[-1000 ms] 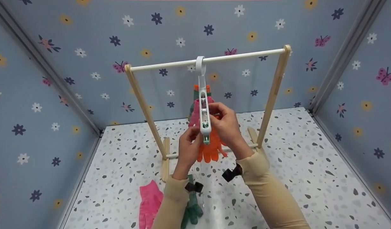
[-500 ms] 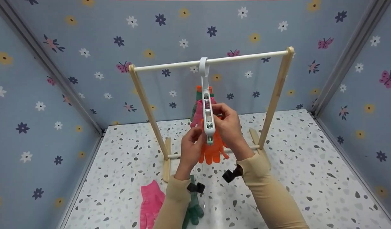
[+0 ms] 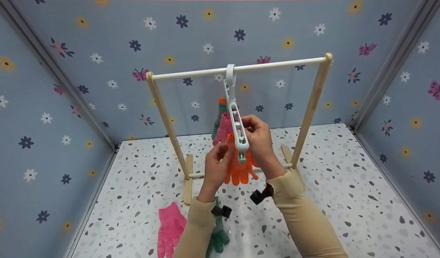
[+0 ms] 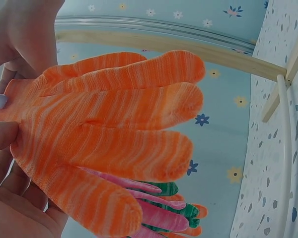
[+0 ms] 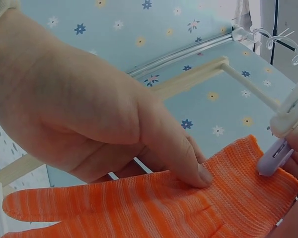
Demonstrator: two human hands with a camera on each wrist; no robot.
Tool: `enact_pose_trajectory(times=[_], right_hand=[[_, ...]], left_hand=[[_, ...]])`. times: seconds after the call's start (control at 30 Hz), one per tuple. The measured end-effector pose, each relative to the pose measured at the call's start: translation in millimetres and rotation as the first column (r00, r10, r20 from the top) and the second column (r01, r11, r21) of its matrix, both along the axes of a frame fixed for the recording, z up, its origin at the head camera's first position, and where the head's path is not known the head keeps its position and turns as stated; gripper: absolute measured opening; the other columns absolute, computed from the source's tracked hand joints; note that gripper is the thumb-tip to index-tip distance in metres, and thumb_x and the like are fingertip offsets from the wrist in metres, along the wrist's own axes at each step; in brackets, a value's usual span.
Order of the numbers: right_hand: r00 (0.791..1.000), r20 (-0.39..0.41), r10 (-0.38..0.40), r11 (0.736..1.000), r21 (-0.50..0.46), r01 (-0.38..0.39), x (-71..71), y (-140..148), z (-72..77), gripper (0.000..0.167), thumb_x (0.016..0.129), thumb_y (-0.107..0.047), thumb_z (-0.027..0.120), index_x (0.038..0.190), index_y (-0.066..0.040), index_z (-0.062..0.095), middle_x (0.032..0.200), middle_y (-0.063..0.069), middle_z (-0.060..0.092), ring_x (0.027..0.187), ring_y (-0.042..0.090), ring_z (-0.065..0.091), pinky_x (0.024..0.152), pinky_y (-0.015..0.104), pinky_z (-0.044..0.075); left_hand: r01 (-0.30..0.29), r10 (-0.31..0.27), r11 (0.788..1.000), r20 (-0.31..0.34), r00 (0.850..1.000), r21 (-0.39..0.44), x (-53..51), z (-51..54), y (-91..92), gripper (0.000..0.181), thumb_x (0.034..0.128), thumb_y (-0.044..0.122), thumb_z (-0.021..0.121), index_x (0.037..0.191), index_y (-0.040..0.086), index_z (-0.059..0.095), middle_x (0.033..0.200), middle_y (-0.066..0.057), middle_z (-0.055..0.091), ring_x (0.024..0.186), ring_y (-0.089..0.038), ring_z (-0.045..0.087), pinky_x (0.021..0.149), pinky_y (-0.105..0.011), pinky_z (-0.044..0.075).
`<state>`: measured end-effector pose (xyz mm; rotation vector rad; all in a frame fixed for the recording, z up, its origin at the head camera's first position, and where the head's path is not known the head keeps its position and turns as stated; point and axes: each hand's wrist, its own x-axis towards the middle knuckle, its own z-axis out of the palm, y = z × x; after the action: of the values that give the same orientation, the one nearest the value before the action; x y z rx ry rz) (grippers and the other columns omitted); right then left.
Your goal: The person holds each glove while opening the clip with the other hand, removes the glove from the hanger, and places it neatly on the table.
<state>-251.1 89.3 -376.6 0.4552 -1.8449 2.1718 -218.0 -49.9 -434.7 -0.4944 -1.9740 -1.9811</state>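
Note:
An orange glove [image 3: 239,168] hangs below the near end of a white hanger [image 3: 238,125]. In the right wrist view a lilac clip [image 5: 274,157] sits on the cuff of the orange glove [image 5: 154,203]. My right hand [image 3: 261,141] pinches the glove near its cuff, thumb on the fabric. My left hand [image 3: 216,166] holds the cuff from the other side; in the left wrist view its thumb lies on the orange glove [image 4: 104,109]. Behind, a pink glove [image 3: 223,130] and a green glove [image 3: 219,118] hang from the hanger.
The hanger hooks over the white rod [image 3: 277,65] of a wooden rack [image 3: 311,107]. On the speckled surface below lie a pink glove [image 3: 170,229] and a green glove [image 3: 219,236], partly behind my left sleeve. Patterned walls stand around.
The hanger has turned, its near end swinging to the right, so its far part now shows beside the hook. Both hands keep their hold and have shifted slightly right in view.

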Motion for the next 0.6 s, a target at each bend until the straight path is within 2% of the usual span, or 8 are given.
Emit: enact_pose_trajectory(times=[0.3, 0.53, 0.6], right_hand=[[0.999, -0.013, -0.043, 0.999, -0.008, 0.043, -0.6, 3, 2.6, 0.009, 0.093, -0.004, 0.065, 0.099, -0.003, 0.071, 0.091, 0.014, 0.065, 0.076, 0.021, 0.058, 0.067, 0.029, 0.053], [0.996, 0.016, -0.086, 0.996, -0.024, 0.087, -3.5, 5, 1.9, 0.007, 0.09, 0.0, 0.066, 0.094, -0.002, 0.073, 0.085, 0.012, 0.065, 0.072, 0.018, 0.056, 0.062, 0.026, 0.051], [0.995, 0.019, -0.093, 0.995, -0.021, 0.093, -3.2, 5, 1.9, 0.007, 0.09, -0.001, 0.066, 0.094, -0.002, 0.073, 0.085, 0.012, 0.065, 0.072, 0.018, 0.056, 0.062, 0.026, 0.051]], left_hand=[[0.003, -0.003, 1.0, 0.004, 1.0, -0.028, 1.0, -0.7, 3.0, 0.017, 0.0994, 0.004, 0.059, 0.113, -0.005, 0.064, 0.101, -0.016, 0.067, 0.085, -0.022, 0.059, 0.077, -0.03, 0.051], [0.019, -0.019, 1.0, 0.013, 1.0, -0.025, -15.8, -29.4, 4.1, 0.02, 0.1001, 0.007, 0.059, 0.117, -0.001, 0.065, 0.103, -0.014, 0.068, 0.087, -0.026, 0.06, 0.077, -0.032, 0.051], [0.014, -0.014, 1.0, 0.01, 1.0, -0.025, -17.4, -32.6, 4.5, 0.019, 0.1003, 0.01, 0.06, 0.116, 0.001, 0.066, 0.102, -0.012, 0.068, 0.087, -0.026, 0.06, 0.077, -0.032, 0.051]])
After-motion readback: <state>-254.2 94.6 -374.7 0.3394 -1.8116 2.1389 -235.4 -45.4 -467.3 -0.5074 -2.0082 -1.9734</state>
